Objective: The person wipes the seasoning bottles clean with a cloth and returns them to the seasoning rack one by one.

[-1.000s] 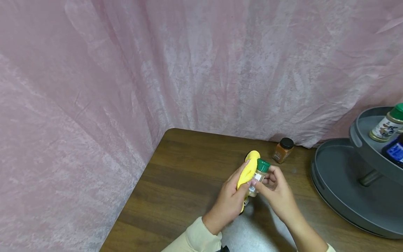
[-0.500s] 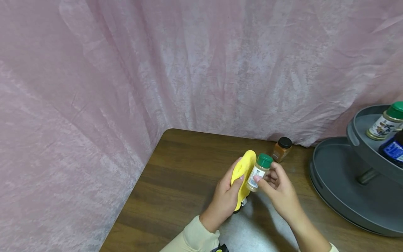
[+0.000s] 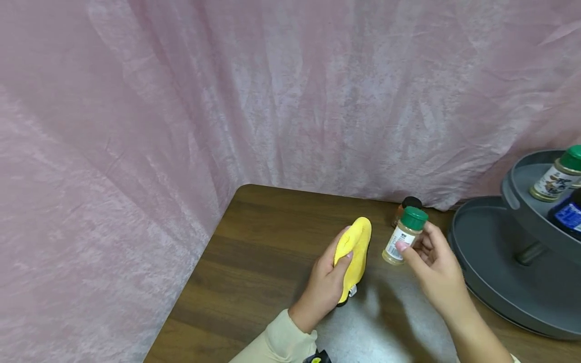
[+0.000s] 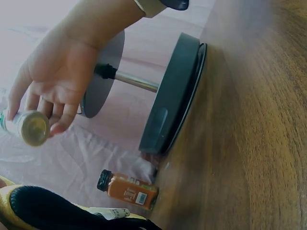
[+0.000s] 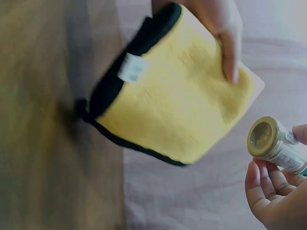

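My left hand (image 3: pixel 323 282) grips a folded yellow cloth (image 3: pixel 356 257) with black edging and a small white tag, thumb on its near face. To its right, my right hand (image 3: pixel 436 269) holds a spice jar (image 3: pixel 399 242) with a green cap and white label between thumb and fingers, tilted and raised above the table. In the right wrist view the jar's round base (image 5: pixel 262 137) faces the camera, apart from the yellow cloth (image 5: pixel 168 96). Behind the held jar stands an orange-brown jar with a black cap (image 3: pixel 411 202), partly hidden in the head view.
At the right stands a grey two-tier turntable rack (image 3: pixel 490 272). Its upper tier bears another green-capped jar (image 3: pixel 555 181) and a dark bottle with a blue label (image 3: pixel 567 214). The brown wooden table (image 3: pixel 254 242) meets a pink curtain (image 3: pixel 290 101) at the back.
My right hand has carried the green-capped jar rightward and up, away from the cloth. Earlier, the cloth was against the jar. The left hand stays nearly in place, still holding the cloth.
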A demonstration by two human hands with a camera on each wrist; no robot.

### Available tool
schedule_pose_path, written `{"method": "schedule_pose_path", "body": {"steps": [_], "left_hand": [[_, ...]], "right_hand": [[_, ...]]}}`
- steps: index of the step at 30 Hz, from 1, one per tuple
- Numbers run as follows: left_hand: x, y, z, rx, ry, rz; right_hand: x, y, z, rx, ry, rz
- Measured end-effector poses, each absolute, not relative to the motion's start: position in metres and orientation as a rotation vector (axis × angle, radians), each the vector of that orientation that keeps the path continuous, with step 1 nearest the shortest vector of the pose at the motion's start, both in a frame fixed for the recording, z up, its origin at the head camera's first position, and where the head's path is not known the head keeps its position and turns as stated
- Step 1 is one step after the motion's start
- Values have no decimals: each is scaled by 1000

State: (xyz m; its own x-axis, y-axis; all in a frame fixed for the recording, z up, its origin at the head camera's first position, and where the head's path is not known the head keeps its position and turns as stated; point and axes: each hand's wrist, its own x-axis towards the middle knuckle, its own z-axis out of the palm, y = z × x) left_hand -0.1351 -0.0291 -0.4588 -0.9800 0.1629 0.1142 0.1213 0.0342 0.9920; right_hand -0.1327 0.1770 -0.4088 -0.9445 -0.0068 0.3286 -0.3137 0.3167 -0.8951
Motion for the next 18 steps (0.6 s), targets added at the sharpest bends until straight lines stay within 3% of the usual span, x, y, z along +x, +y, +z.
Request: {"method": "schedule_pose_path", "body": {"steps": [18], "left_hand": [[-138, -24, -459, 321, 2213, 2137]], "right_hand": [[-138, 247, -361, 44, -2022, 1684]]}}
